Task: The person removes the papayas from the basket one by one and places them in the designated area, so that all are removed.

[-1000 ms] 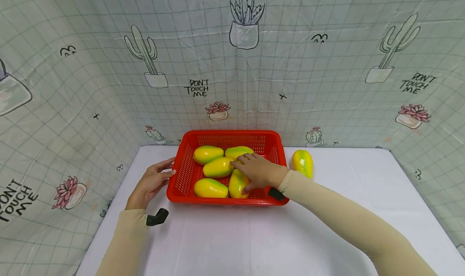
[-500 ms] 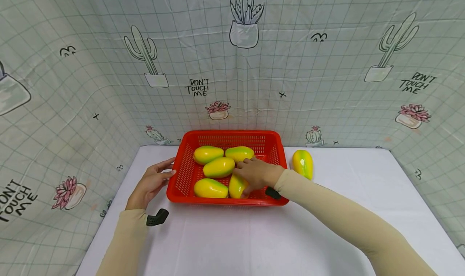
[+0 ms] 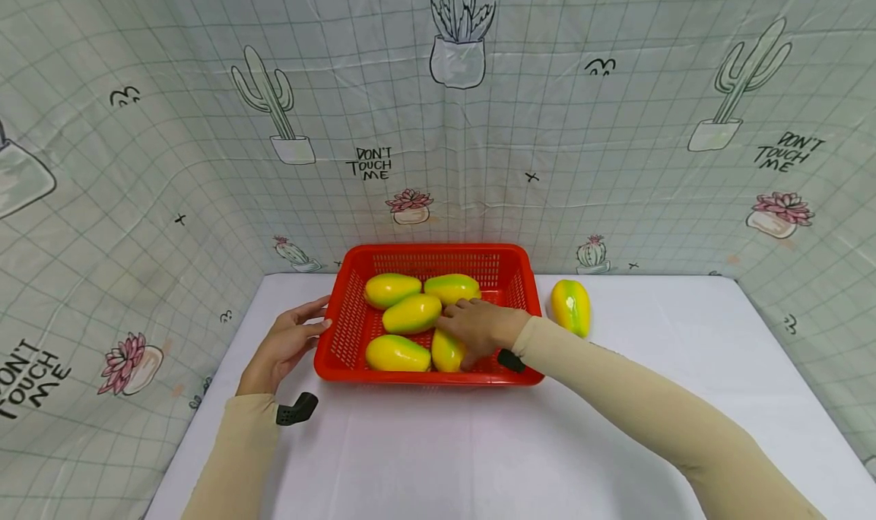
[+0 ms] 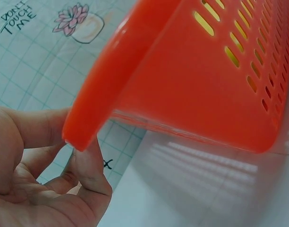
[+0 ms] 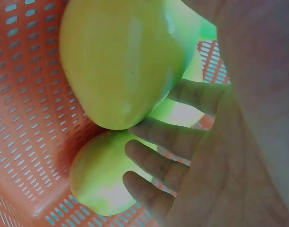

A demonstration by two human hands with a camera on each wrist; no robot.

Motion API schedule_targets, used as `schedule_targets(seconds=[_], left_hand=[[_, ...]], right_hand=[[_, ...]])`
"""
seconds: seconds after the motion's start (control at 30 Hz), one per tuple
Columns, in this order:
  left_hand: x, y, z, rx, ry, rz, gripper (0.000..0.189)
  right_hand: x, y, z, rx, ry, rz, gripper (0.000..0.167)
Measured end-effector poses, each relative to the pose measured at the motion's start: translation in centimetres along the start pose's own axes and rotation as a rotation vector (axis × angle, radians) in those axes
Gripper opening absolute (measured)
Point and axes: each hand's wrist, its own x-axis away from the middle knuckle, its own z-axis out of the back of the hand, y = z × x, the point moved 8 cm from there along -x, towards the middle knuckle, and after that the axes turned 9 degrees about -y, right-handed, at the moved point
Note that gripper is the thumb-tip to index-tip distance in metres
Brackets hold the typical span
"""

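A red slotted plastic basket (image 3: 430, 378) stands on the table with several yellow-green mangoes (image 3: 412, 314) in it. My left hand (image 3: 287, 344) pinches the basket's left rim; in the left wrist view the rim (image 4: 95, 106) passes between the fingers of that hand (image 4: 55, 184). Inside the basket, toward its front right, my right hand (image 3: 479, 326) grips a mango (image 3: 446, 351) from above. The right wrist view has that mango (image 5: 121, 61) large, with fingertips at its lower side and the thumb side at its top. Another mango (image 5: 106, 175) lies beyond the fingers.
One more mango (image 3: 571, 307) lies on the white table (image 3: 411, 451), just right of the basket. A patterned cloth (image 3: 520, 117) hangs as a wall close behind the basket and along both sides. Black wrist cameras (image 3: 297, 410) show at both sleeves.
My right hand has lowered and closed in around the front-right mango, coming slightly nearer. The left hand and basket have stayed in place.
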Motion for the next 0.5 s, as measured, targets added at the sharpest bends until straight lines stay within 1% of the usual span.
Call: schedule_targets(seconds=[0.17, 0.4, 0.5], left_hand=[[-0.3, 0.1, -0.1, -0.002, -0.001, 0.003, 0.061], [-0.4, 0.0, 0.2, -0.011, 0.004, 0.013, 0.062], [-0.5, 0.1, 0.3, -0.017, 0.004, 0.015, 0.063]], right_hand=[[0.6, 0.5, 0.5, -0.053, 0.033, 0.028, 0.084], [2.4, 1.3, 1.9, -0.072, 0.134, 0.053, 0.086], [3.4, 1.9, 2.5, -0.078, 0.185, 0.042, 0.087]])
